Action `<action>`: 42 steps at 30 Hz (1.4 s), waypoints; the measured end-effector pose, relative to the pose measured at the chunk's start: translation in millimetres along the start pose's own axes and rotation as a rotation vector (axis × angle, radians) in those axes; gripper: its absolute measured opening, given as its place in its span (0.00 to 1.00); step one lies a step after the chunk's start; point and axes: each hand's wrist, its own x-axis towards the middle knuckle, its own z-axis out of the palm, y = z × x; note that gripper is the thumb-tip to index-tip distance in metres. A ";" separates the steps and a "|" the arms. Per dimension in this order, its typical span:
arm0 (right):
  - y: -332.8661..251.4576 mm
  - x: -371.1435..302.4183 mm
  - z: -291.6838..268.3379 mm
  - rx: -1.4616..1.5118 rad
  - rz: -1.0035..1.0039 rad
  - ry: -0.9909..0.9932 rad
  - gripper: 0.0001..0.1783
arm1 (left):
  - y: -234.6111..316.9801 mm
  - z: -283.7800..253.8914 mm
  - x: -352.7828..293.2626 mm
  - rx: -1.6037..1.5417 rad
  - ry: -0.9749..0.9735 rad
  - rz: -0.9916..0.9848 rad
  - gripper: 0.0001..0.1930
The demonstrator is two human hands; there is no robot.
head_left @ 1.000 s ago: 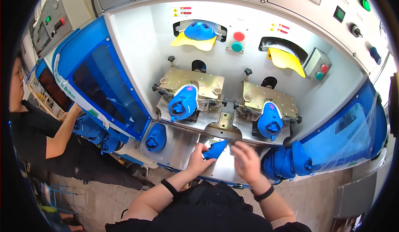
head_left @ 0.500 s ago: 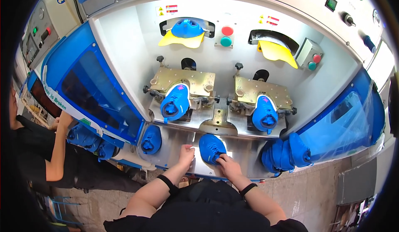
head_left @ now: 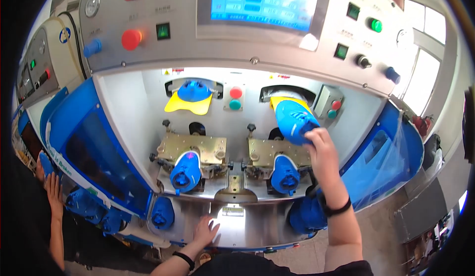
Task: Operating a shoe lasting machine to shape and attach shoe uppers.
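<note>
Resting flat with fingers spread, left hand (head_left: 205,230) holds nothing on the steel shelf (head_left: 257,226), beside a blue shoe upper (head_left: 162,213) at its left end. Right hand (head_left: 321,150) has fingers closed around another blue upper (head_left: 294,120), raised at the right yellow mould (head_left: 283,101); loose grip risks dropping it onto the clamp station (head_left: 277,159), already loaded.

Blue rectangular screen (head_left: 263,2) top centre; small warning labels (head_left: 171,71) beneath.

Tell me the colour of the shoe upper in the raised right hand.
Bright blue: the shoe upper in the right hand shows best in the head view.
</note>
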 end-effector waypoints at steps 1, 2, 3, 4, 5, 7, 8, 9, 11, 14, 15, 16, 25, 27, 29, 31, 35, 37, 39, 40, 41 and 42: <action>20.0 19.2 9.9 0.002 0.015 -0.008 0.15 | 0.4 0.4 -4.4 0.099 -0.065 -0.059 0.33; 33.7 38.2 23.1 0.012 0.023 -0.004 0.14 | 1.1 -3.2 -11.5 0.171 -0.112 -0.035 0.36; 48.2 53.3 33.1 0.001 0.017 0.018 0.14 | 3.8 -5.3 -16.0 0.240 -0.161 -0.003 0.38; 61.8 67.3 44.2 -0.036 0.015 -0.003 0.15 | 3.5 -3.5 -20.1 0.242 -0.147 0.013 0.38; 73.6 78.5 57.5 -0.068 0.011 -0.027 0.16 | 1.6 -0.2 -23.5 0.280 -0.105 0.066 0.38; 91.5 91.2 77.6 -0.064 -0.014 0.006 0.17 | 0.9 2.1 -22.2 0.314 -0.055 0.131 0.38; 99.3 93.5 83.0 -0.017 -0.007 0.032 0.20 | 1.2 3.1 -20.1 0.306 -0.071 0.135 0.39; 99.3 93.9 89.6 0.073 -0.005 0.073 0.23 | 1.2 0.2 -20.6 0.301 -0.085 0.125 0.39; 83.2 90.4 104.4 0.091 0.119 0.253 0.25 | 10.7 -10.1 -27.8 0.296 -0.087 0.096 0.40; 109.0 52.4 117.6 -0.109 0.281 0.534 0.26 | 20.7 -13.0 -27.5 0.427 -0.068 0.083 0.33; 119.2 41.4 118.7 -0.182 0.290 0.648 0.26 | 18.5 -14.8 -26.5 0.356 -0.146 0.034 0.37; 132.2 33.4 118.7 -0.188 0.291 0.653 0.26 | 18.5 -16.1 -25.5 0.284 -0.225 -0.016 0.41; 155.4 11.4 94.4 -0.021 0.573 0.111 0.18 | 18.7 -14.4 -31.3 0.466 -0.128 0.087 0.36; 150.7 -8.6 84.8 0.048 0.462 0.210 0.17 | 7.6 -5.6 -26.4 0.407 -0.114 0.115 0.38; 108.1 -24.0 74.7 0.123 0.355 0.227 0.16 | -0.7 -2.8 -27.6 0.349 -0.104 0.117 0.40; 80.0 -49.7 51.4 0.193 0.404 0.204 0.15 | 13.2 -8.7 -25.9 0.367 -0.138 0.040 0.40; 63.6 -100.4 -1.5 0.284 0.541 0.241 0.11 | 14.2 -2.4 -15.0 0.394 -0.148 0.061 0.41; 71.9 -128.5 -20.9 0.220 0.562 0.299 0.10 | 15.0 4.4 -11.1 0.362 -0.145 0.049 0.42; 65.0 -156.8 -42.1 0.220 0.715 0.299 0.10 | 18.7 10.9 -11.5 0.328 -0.129 0.027 0.43; 59.1 -167.2 -52.8 0.160 0.725 0.308 0.10 | 24.0 13.5 -13.3 0.357 -0.112 0.013 0.42; 56.4 -179.5 -60.7 0.153 0.732 0.308 0.10 | 27.9 14.9 -14.0 0.387 -0.091 -0.002 0.42; 53.3 -192.9 -69.0 0.134 0.721 0.357 0.09 | 29.2 14.9 -15.1 0.388 -0.100 0.001 0.42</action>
